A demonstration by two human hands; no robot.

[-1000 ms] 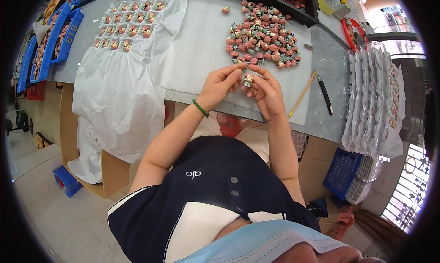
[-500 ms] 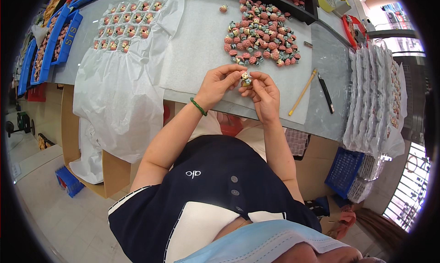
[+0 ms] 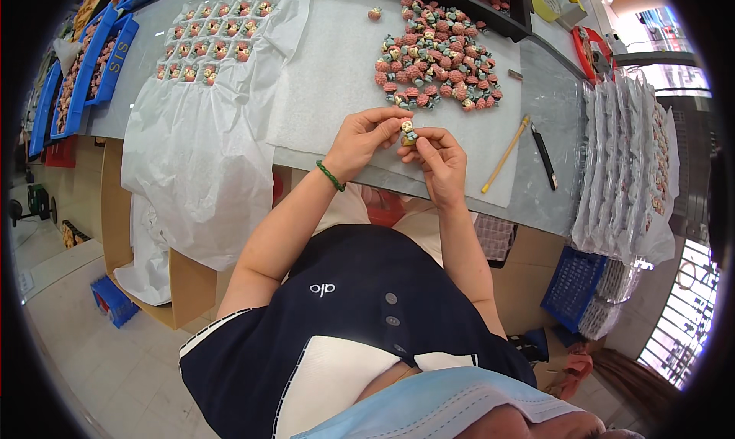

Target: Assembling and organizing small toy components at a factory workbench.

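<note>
A small painted figurine with a pale face and a pinkish top is held upright over the near edge of the table. My left hand pinches it from the left between thumb and fingers. From the other side, my right hand grips its lower part, fingers closed. Beyond my hands lies a heap of similar figurines with pink, bumpy tops and grey-green parts, spread on white paper. One single figurine lies apart, left of the heap.
At the left, a tray of figurines sits on white sheeting. A yellow-tipped stick and a black pen-like tool lie on the right. Stacked clear trays stand at the right edge. Blue bins hold more pieces.
The figurine has turned so that its front shows more plainly. My right fingers have shifted slightly down around it, while the left hand stays almost in place.
</note>
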